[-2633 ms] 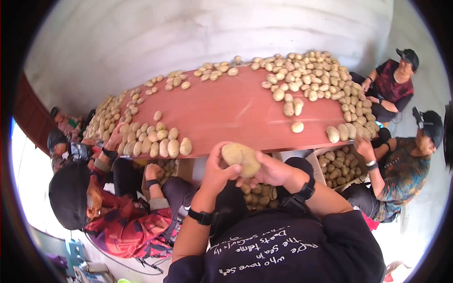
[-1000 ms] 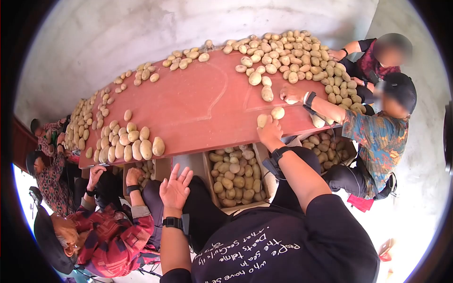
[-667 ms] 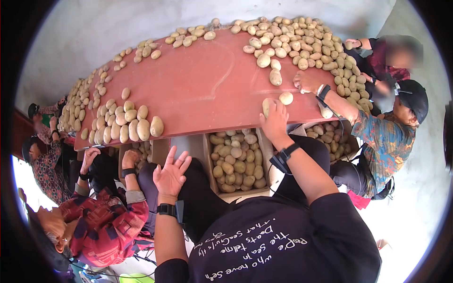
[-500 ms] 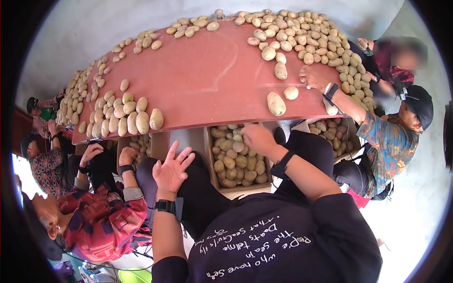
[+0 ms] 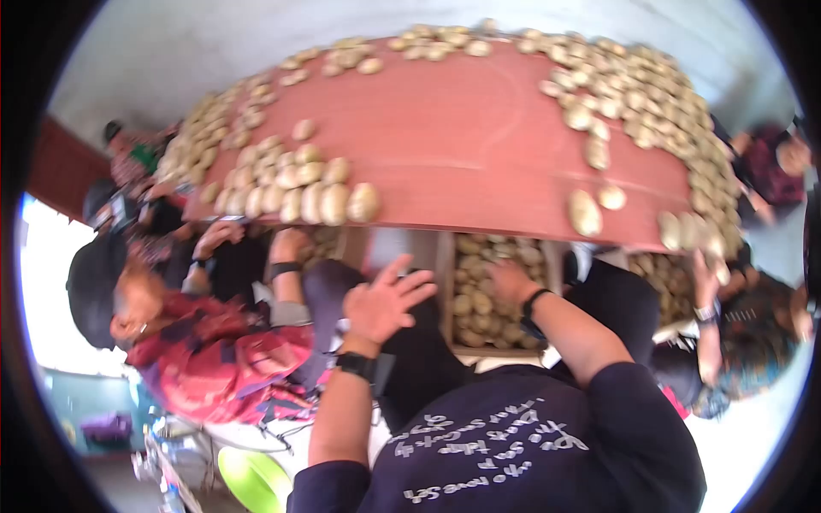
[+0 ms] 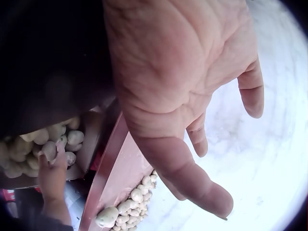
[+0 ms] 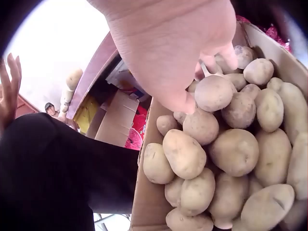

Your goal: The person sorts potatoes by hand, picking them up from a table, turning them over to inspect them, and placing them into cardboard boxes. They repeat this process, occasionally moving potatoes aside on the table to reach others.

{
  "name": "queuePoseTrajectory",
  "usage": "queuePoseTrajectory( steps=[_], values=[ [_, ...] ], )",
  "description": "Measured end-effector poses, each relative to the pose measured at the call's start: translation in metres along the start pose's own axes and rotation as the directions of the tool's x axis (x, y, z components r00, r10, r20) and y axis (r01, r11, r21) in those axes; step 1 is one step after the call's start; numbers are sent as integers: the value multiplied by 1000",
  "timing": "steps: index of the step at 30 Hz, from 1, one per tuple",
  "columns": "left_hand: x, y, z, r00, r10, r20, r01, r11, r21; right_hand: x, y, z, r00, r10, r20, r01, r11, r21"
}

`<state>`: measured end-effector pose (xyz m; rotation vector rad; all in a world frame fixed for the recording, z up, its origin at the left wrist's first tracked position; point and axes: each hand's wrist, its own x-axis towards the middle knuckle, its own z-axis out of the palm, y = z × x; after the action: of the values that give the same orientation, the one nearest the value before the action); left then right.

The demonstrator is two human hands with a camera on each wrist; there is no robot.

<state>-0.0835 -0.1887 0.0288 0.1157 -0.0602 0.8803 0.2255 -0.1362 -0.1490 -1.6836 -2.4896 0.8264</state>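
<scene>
Right fingers (image 7: 229,56) amid potatoes (image 7: 235,152) — three boxes (image 7: 146,207), one table (image 5: 453,120)

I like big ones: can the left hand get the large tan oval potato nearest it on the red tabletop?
Probably yes: the left hand is empty, close to the red tabletop, and nothing visible blocks the oval potato.
</scene>
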Motion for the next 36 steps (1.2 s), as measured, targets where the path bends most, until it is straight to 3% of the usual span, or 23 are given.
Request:
queuePoseTrajectory(
  steps=[2, 3, 8, 18, 24, 27, 31, 34, 36],
  values=[
    [-2, -2, -2, 999, -10, 32, 10, 1000, 5, 7, 0, -5, 996, -94, 12, 94, 992, -89],
    [-1, -4, 1, 997, -13, 75, 24, 989, -149, 10, 6, -3, 985, -174, -14, 173, 982, -75],
    [0, 0, -5, 997, -37, 61, 38, 999, -6, 15, -13, -14, 995, -30, 93, 36, 998, -60],
    [0, -4, 1, 999, -47, -4, 47, 997, 59, 31, -20, -3, 973, 55, 223, -32, 994, -108],
    [0, -2, 0, 998, -48, 47, 47, 998, 28, 36, -14, 9, 989, 9, 147, 12, 990, -143],
    [-1, 2, -3, 997, -69, 34, 69, 998, 11, 34, -17, 0, 991, -21, 130, 29, 997, -65],
    [-2, 3, -6, 998, -52, 23, 53, 999, -4, 28, -33, -24, 986, -37, 163, 58, 990, -125],
    [-3, 5, -3, 999, -45, -15, 46, 997, 63, 26, -30, -11, 995, 60, 76, -49, 989, -140],
    [-4, 6, -3, 999, -36, -28, 38, 995, 88, 21, -23, -6, 999, 48, -25, -50, 991, -124]
  ],
)
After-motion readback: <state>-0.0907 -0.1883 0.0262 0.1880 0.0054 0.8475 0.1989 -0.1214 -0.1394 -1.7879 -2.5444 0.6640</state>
